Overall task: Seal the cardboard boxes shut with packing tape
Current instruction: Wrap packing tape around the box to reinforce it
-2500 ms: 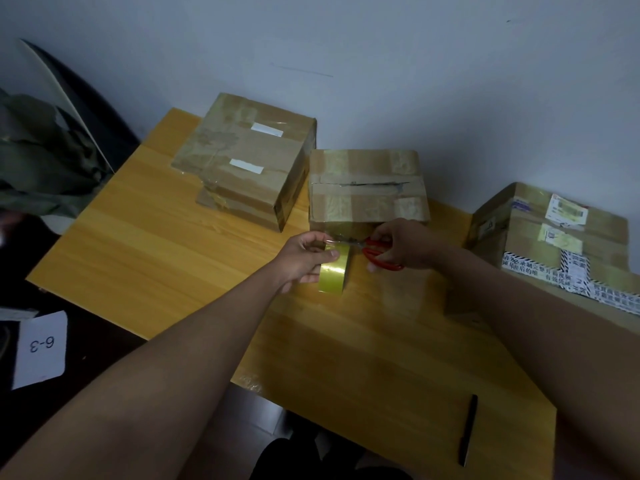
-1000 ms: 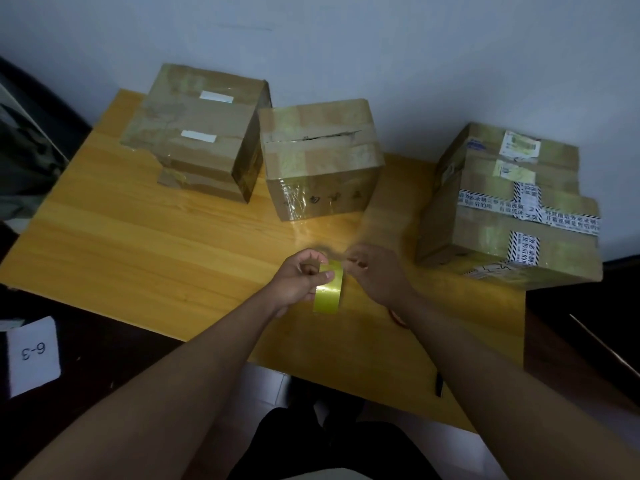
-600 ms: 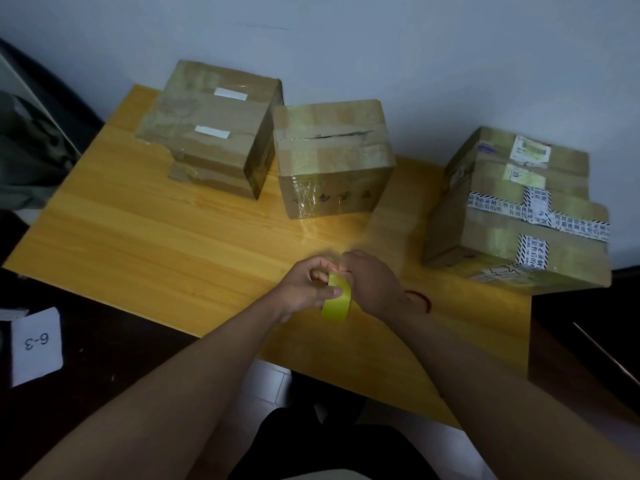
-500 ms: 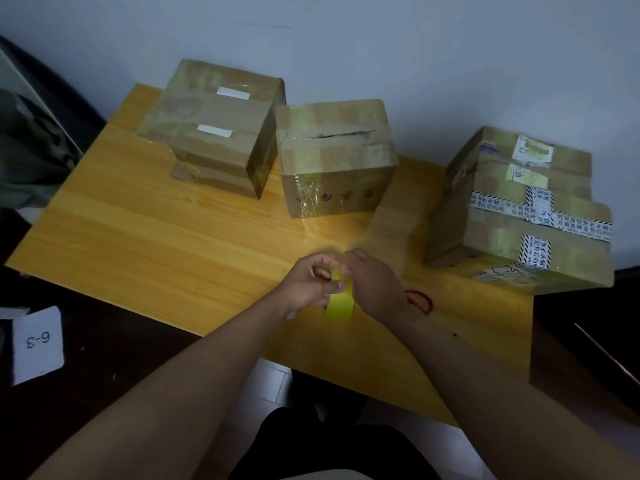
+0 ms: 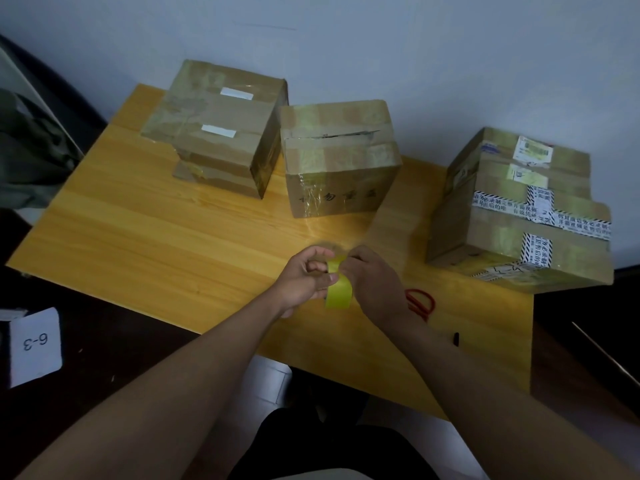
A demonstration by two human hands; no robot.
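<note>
Holding the tape roll (image 5: 339, 289) above the bench (image 5: 145, 237), the left hand (image 5: 304, 277) curls its fingers round it while the right hand (image 5: 372, 284) picks at its edge, fingertips hidden. Lift the free end cleanly, keeping the roll steady, before moving to the middle box (image 5: 339, 157).

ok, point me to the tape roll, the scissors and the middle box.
tape roll (image 5: 339, 293), head view, yellow outer band below the thumb.
scissors (image 5: 420, 303), head view, red handle loop.
middle box (image 5: 337, 195), head view, front face.
</note>
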